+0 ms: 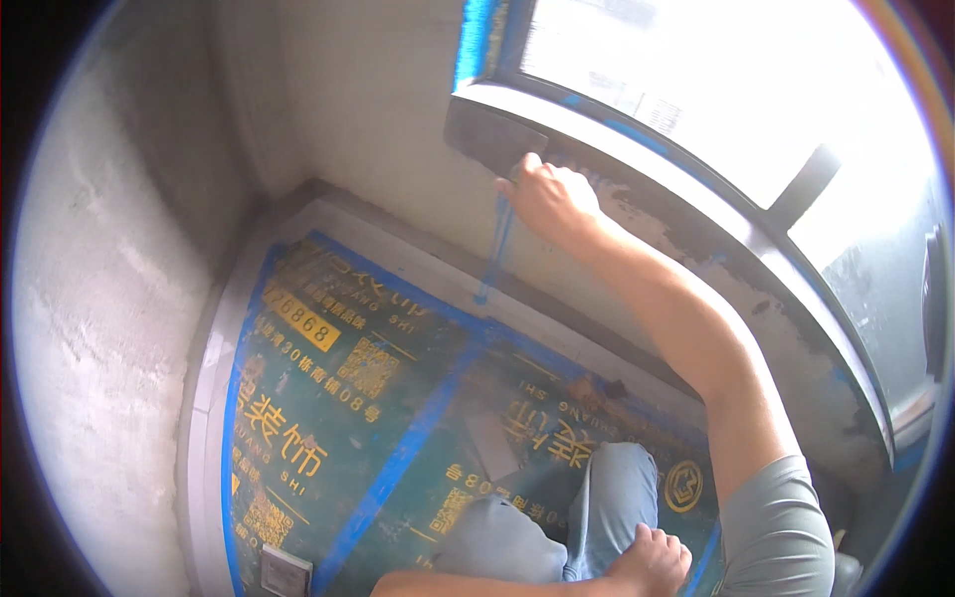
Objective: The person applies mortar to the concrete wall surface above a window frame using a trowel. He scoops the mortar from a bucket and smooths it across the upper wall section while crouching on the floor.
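Note:
My right hand (557,199) reaches up to the wall just under the window ledge. It is closed on a trowel (487,134) with a wide, flat, dark grey blade, which lies against the wall at the ledge's left end; its handle is mostly hidden by my fingers. To its right, a dark, uneven band of coating (637,204) runs along the wall below the ledge. My left hand (652,562) rests beside my bent knee (622,488) with its fingers curled. Whether anything is inside it cannot be seen.
A green protective sheet (398,497) with yellow print and blue tape seams covers the floor. A blue strip or streak (494,249) runs down the wall below my right hand. A bare grey wall (109,328) stands left. A small square plate (286,572) is at lower left.

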`<state>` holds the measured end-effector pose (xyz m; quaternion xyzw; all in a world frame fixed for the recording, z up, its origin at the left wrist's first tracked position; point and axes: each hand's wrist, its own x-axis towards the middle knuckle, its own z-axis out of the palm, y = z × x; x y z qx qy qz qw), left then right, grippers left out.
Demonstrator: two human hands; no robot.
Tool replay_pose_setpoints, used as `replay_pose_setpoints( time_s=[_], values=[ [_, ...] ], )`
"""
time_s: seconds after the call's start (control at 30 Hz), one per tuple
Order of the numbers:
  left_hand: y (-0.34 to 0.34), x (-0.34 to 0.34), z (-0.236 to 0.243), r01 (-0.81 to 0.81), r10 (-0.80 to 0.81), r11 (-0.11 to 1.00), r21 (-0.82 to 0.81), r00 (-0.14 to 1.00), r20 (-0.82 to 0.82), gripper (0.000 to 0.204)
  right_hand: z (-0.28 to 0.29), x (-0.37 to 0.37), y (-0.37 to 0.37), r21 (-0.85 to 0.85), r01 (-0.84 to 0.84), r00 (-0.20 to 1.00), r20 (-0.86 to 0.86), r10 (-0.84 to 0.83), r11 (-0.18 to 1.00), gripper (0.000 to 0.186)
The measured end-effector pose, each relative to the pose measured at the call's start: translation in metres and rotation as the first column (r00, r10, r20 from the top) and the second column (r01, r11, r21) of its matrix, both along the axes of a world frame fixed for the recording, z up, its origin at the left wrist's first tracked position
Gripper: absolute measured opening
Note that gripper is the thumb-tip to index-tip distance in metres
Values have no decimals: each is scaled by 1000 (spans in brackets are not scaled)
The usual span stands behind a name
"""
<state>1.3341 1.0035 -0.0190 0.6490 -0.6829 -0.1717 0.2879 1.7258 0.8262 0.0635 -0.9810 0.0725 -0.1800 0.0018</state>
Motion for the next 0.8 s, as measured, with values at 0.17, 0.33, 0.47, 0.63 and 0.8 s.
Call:
replay_pose_setpoints(
  time_s=[0.17,0.33,0.47,0.63,0.8],
  values=[
    [9,21,17,90,-91,996,15,995,45,35,5,-44,-28,-60,64,996,-50,-67,996,52],
    [15,45,44,279,-323,930,239,931,171,38,12,-142,-67,-98,218,974,-46,-223,971,51],
    [6,47,51,238,-266,953,185,953,147,45,18,-224,-100,-76,373,920,-99,-379,925,50],
    [-8,44,55,285,-316,936,206,938,141,46,14,-306,-141,-188,506,841,-106,-530,841,51],
    [-26,40,51,322,-356,918,230,926,125,49,19,-383,-183,-203,563,802,-101,-589,801,54]
  ],
)
